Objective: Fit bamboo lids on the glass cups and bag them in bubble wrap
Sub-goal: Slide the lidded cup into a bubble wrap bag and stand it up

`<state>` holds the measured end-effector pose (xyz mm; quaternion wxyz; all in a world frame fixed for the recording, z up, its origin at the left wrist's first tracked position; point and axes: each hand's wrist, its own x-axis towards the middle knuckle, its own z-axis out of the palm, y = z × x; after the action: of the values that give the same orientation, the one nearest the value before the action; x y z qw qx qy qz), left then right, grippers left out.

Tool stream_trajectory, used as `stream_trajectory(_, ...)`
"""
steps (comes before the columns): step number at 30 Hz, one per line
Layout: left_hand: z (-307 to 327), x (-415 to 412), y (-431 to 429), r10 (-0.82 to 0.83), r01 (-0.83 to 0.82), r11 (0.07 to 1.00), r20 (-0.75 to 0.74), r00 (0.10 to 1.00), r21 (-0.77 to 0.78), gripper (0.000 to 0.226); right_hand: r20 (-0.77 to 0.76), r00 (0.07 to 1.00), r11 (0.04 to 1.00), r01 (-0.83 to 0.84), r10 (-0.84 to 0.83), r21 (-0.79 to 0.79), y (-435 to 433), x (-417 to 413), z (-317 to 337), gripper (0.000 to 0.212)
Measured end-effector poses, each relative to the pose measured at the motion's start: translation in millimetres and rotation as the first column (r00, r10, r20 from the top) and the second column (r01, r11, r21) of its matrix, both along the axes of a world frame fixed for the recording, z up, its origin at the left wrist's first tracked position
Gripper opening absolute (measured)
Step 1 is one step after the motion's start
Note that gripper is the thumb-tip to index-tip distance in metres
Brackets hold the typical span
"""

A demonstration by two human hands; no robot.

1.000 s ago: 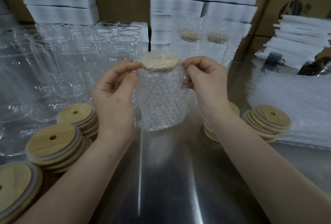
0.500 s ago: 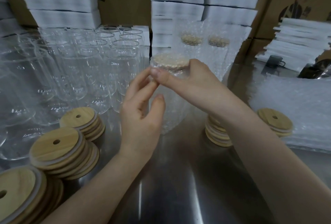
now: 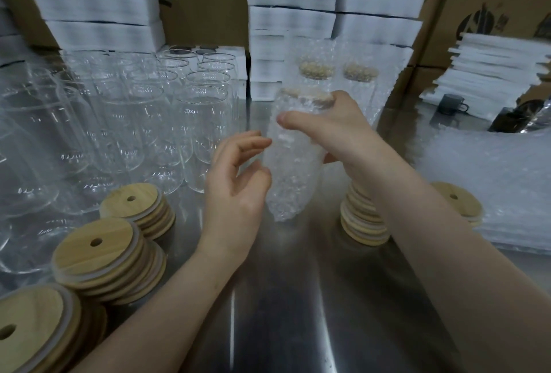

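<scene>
A lidded glass cup in a bubble-wrap bag [image 3: 290, 164] hangs tilted above the steel table [image 3: 298, 298], its bamboo lid toward the far side. My right hand [image 3: 331, 131] grips the bagged cup near its top, thumb across the front. Just left of the cup, my left hand [image 3: 238, 182] hovers with fingers loosely curved, holding nothing; whether its fingertips touch the wrap I cannot tell. Two more bagged cups [image 3: 337, 80] stand behind. Several bare glass cups [image 3: 205, 122] fill the left. Stacks of bamboo lids [image 3: 101, 250] lie at front left, with another lid stack [image 3: 363, 220] under my right forearm.
A pile of flat bubble-wrap bags [image 3: 492, 182] lies at right with a few lids [image 3: 459, 202] on its edge. White foam sheets [image 3: 292, 15] and cardboard boxes [image 3: 202, 0] wall the back. A dark mug [image 3: 451, 104] sits at far right.
Both hands first pinched the bag's top by the lid. The right hand then took the cup alone and tilted it away; the left hand let go and dropped beside it.
</scene>
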<state>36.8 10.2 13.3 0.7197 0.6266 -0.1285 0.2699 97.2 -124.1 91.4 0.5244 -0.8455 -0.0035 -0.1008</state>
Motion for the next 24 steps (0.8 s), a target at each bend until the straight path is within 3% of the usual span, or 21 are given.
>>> stream_trajectory(6,-13,10,-4,0.005,0.046,0.951,-0.163,0.987,0.306,0.029,0.057,0.967,0.960,0.236,-0.247,0.150,-38,30,15,0.072)
stream_trajectory(8,-17,13,-3,0.022,0.056,0.930,-0.207,0.978,0.363,0.034,0.052,0.958,0.946,0.269,-0.283,0.182,-49,42,15,0.081)
stream_trajectory(12,-18,14,0,0.045,0.053,0.929,-0.256,0.966,0.365,0.036,-0.040,0.944,0.922,0.330,-0.328,0.202,-63,61,9,0.102)
stream_trajectory(24,-19,14,1,0.080,0.036,0.916,-0.270,0.960,0.400,0.038,0.025,0.930,0.918,0.357,-0.366,0.173,-62,73,-1,0.089)
